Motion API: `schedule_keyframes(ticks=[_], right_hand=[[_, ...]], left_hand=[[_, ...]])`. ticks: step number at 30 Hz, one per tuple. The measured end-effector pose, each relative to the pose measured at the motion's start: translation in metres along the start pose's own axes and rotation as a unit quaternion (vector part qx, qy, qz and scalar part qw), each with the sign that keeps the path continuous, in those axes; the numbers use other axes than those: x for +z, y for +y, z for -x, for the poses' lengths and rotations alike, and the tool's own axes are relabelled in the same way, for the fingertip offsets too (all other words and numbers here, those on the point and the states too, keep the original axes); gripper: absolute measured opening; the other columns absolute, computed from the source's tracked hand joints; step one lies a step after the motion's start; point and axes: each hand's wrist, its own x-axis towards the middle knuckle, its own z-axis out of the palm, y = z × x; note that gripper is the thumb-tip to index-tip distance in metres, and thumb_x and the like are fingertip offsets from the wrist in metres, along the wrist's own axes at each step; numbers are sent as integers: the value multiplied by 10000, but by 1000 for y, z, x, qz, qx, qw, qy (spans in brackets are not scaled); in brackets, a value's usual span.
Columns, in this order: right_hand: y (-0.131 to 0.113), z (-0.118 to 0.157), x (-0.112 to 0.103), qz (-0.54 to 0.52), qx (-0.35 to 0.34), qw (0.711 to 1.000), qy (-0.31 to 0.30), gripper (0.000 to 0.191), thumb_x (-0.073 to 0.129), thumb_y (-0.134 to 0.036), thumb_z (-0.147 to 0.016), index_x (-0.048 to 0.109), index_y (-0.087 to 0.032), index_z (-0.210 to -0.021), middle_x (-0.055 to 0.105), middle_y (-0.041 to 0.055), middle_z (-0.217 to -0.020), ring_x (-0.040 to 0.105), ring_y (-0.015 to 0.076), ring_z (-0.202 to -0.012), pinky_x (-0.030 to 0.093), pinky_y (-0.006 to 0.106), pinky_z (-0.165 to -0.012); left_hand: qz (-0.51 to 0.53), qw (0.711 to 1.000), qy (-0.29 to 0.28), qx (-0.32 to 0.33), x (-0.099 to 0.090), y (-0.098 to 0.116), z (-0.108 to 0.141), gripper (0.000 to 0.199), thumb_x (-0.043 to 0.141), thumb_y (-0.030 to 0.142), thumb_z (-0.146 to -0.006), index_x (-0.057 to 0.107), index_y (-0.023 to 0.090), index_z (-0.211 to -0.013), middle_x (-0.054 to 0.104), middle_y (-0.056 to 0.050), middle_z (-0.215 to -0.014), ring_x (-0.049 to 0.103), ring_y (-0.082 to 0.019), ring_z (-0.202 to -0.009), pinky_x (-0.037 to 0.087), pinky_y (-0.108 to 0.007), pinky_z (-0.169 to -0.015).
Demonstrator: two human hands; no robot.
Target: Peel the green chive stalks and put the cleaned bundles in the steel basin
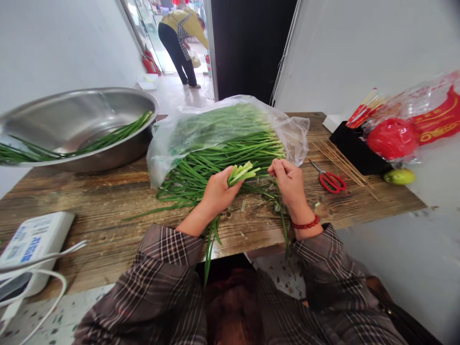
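My left hand [219,191] is closed round a small bunch of garlic chives [243,173], their pale cut ends pointing right and some green leaves hanging below over the table edge. My right hand [287,179], with a red bead bracelet at the wrist, is pinched just right of those ends. What its fingertips hold is too small to make out; a green leaf [283,220] trails beneath the palm. Behind both hands lies a big heap of garlic chives [223,155], partly covered by a clear plastic bag [161,148].
A steel basin [108,103] with chives inside stands at left. Red-handled scissors [332,182], wooden skewers [341,163], a black box [359,151] and a yellow-green fruit [399,176] lie at right. A white power strip [43,244] with cables sits front left. A person [181,38] bends beyond the doorway.
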Motion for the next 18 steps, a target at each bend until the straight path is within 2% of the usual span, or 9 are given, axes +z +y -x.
schedule_keyframes(ticks=[2, 6, 9, 13, 15, 18], right_hand=[[-2, -1, -5, 97, -55, 994, -14, 397, 497, -463, -919, 612, -195, -650, 578, 4, -635, 535, 138, -645, 408, 289, -666], [-2, -5, -12, 203, -131, 966, -97, 259, 568, -421, -891, 673, -203, -798, 668, 39, -821, 594, 182, -825, 430, 331, -790], [-1, -6, -16, 229, -129, 947, -183, 193, 618, -386, -865, 686, -210, -827, 679, 35, -846, 594, 185, -849, 427, 336, -813], [1, -3, -20, 288, -127, 908, -276, 142, 703, -359, -803, 698, -222, -841, 683, 33, -864, 584, 193, -861, 412, 348, -834], [1, -1, -19, 299, -136, 901, -285, 104, 682, -323, -822, 698, -222, -841, 682, 37, -872, 586, 196, -872, 408, 353, -843], [1, 0, -12, 263, -150, 918, -256, 116, 592, -281, -884, 689, -218, -895, 690, 43, -916, 607, 191, -893, 422, 339, -835]], left_hand=[[24, 1000, 16, -2, -2, 0, -2, 108, 615, 277, -839, 611, 170, -822, 665, -13, -756, 605, -154, -679, 458, -261, -657], [52, 998, 20, 1, -6, 1, -4, 182, 699, 267, -772, 654, 161, -914, 696, -15, -825, 636, -168, -737, 493, -279, -715], [49, 998, 28, 20, -7, 1, -4, 72, 641, 226, -811, 642, 163, -846, 672, 1, -769, 618, -147, -696, 484, -258, -683], [42, 997, 63, 26, -7, 1, -3, 148, 563, 259, -880, 591, 170, -765, 617, 14, -710, 566, -119, -651, 459, -234, -647], [41, 996, 67, 33, -6, 1, -2, 134, 562, 257, -883, 584, 170, -782, 619, 9, -738, 566, -120, -678, 463, -235, -669], [49, 995, 45, 80, -3, 0, -2, 83, 552, 217, -874, 602, 170, -921, 664, -31, -911, 610, -151, -838, 480, -267, -784]])
